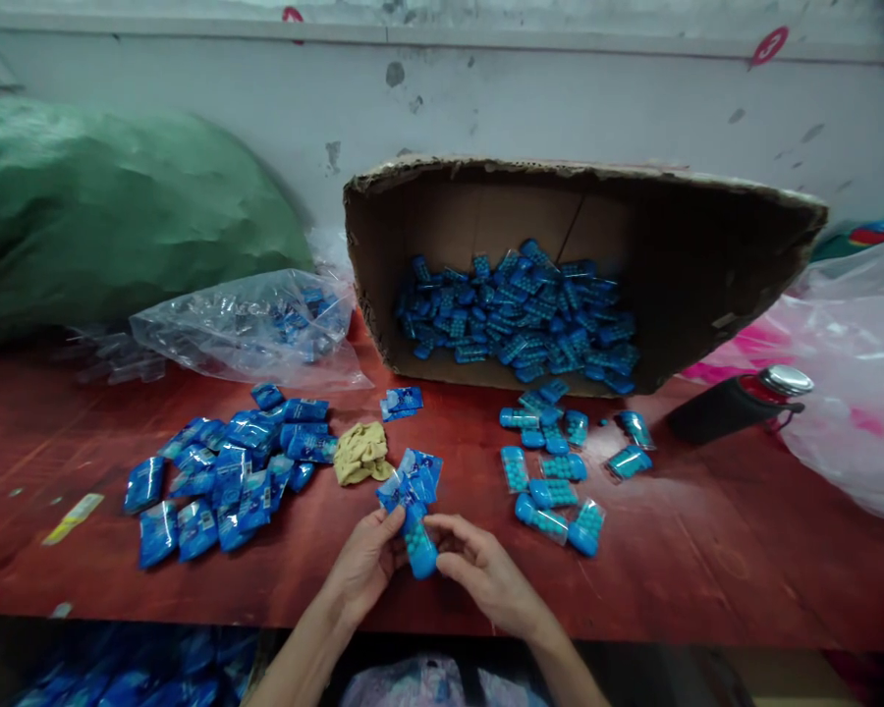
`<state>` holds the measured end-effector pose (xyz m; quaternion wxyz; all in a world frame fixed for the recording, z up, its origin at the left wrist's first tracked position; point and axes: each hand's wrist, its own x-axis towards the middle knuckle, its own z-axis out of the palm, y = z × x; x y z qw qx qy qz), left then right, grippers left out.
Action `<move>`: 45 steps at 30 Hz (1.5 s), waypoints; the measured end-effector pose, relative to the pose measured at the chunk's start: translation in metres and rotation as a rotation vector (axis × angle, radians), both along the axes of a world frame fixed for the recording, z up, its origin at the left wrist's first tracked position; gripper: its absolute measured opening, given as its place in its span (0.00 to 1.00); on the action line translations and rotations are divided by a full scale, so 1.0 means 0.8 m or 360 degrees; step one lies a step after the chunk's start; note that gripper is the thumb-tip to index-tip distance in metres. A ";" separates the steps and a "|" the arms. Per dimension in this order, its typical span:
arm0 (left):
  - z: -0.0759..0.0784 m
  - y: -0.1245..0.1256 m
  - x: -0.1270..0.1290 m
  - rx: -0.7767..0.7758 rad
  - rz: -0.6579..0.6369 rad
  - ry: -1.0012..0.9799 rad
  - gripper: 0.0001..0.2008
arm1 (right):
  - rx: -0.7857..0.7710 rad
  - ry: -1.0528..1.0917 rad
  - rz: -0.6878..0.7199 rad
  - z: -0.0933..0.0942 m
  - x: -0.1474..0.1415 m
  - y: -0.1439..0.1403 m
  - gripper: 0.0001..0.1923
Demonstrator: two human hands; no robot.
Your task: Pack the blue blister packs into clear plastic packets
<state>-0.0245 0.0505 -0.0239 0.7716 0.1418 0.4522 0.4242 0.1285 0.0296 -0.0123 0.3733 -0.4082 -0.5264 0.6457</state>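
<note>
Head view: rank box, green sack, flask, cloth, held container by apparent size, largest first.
1. Box
2. Green sack, cut off by the left edge
3. Flask
4. Cloth and held container: not ranked; the container is nearer the camera and partly covered.

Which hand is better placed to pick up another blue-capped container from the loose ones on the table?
Probably the right hand: it is nearer the loose containers, which lie on its side. The left hand is farther off, toward the blue packets. Both are at the held container.
</note>
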 end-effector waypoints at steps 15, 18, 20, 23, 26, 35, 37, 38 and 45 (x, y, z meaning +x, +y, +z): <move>0.009 0.002 0.014 0.0062 0.0067 -0.0218 0.06 | -0.0214 0.0082 -0.0441 -0.012 -0.021 -0.002 0.19; 0.013 0.002 0.015 0.0051 0.0132 -0.0203 0.04 | 0.0165 -0.0238 -0.0529 -0.010 -0.020 -0.005 0.17; 0.014 0.002 0.016 0.0073 0.0201 -0.0179 0.05 | 0.0210 -0.0281 -0.0521 -0.011 -0.020 -0.008 0.16; 0.016 0.001 0.014 0.0130 0.0126 -0.0115 0.06 | -0.0094 -0.0027 -0.0427 -0.015 -0.021 -0.007 0.16; 0.015 0.000 0.011 0.0107 -0.0018 -0.0166 0.07 | -0.0329 0.0279 -0.0344 -0.018 -0.019 0.000 0.16; 0.015 0.003 0.013 -0.0027 0.0049 -0.0205 0.06 | -0.0201 0.0084 -0.0484 -0.023 -0.018 0.000 0.14; 0.016 0.005 0.013 -0.0022 0.0094 -0.0123 0.07 | -0.0091 -0.0054 -0.0436 -0.020 -0.016 -0.004 0.13; 0.015 0.005 0.012 -0.0016 0.0099 -0.0093 0.06 | -0.0027 -0.0119 -0.0398 -0.018 -0.014 -0.005 0.13; 0.010 0.003 0.004 0.0044 -0.0069 -0.0320 0.06 | 0.0213 -0.0244 -0.0361 -0.011 -0.007 -0.001 0.21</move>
